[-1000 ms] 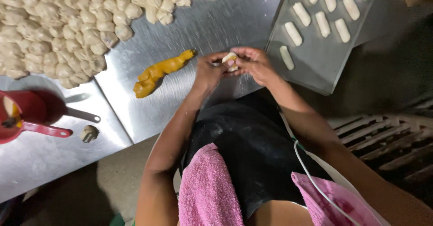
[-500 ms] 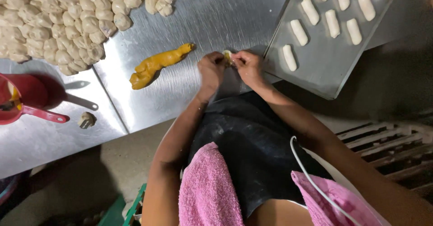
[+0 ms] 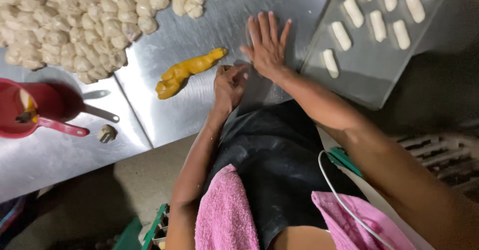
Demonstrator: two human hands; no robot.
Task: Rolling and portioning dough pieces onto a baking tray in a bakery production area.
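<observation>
Head cam | right hand flat, fingers spread, center top | left hand curled, contents unclear | yellow filling just left | tray few rolls done, dough pile upper left untouched

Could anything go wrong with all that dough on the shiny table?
Maybe. The right hand presses flat on the metal table with its fingers spread, so whatever is under it might get squashed too thin. The yellow filling strip lies close to the left hand, which could bump it. The small dough lump sits near the table's edge and could get knocked off.
</observation>
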